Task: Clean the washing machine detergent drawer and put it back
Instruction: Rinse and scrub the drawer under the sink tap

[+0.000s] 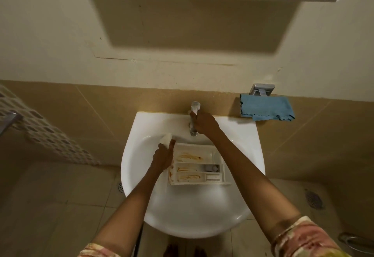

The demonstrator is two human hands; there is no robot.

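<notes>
The drawer (197, 165) lies in the bowl of the white sink (182, 212), open side up, just below the tap (194, 119). It is a white plastic tray divided into three lengthwise compartments; each compartment carries brown streaks of residue, and more residue marks the end wall at the left.

The left hand (163, 158) rests against the left end of the drawer. Its fingers (162, 146) are closed around a small white pad or sponge (166, 138), which sticks up above the hand, left of the tap. Whether the pad touches the drawer cannot be told.

The right hand (205, 124) is at the tap, above the drawer. Its fingers are wrapped around the body of the tap, gripping it. No stream of water can be made out below the spout.

A blue cloth (267, 108) hangs from a metal holder (262, 89) on the wall, to the right of the tap and well apart from the sink. A white perforated basket (40, 127) stands far to the left of the sink. A floor drain (313, 199) sits in the tiles to the right of the sink.
</notes>
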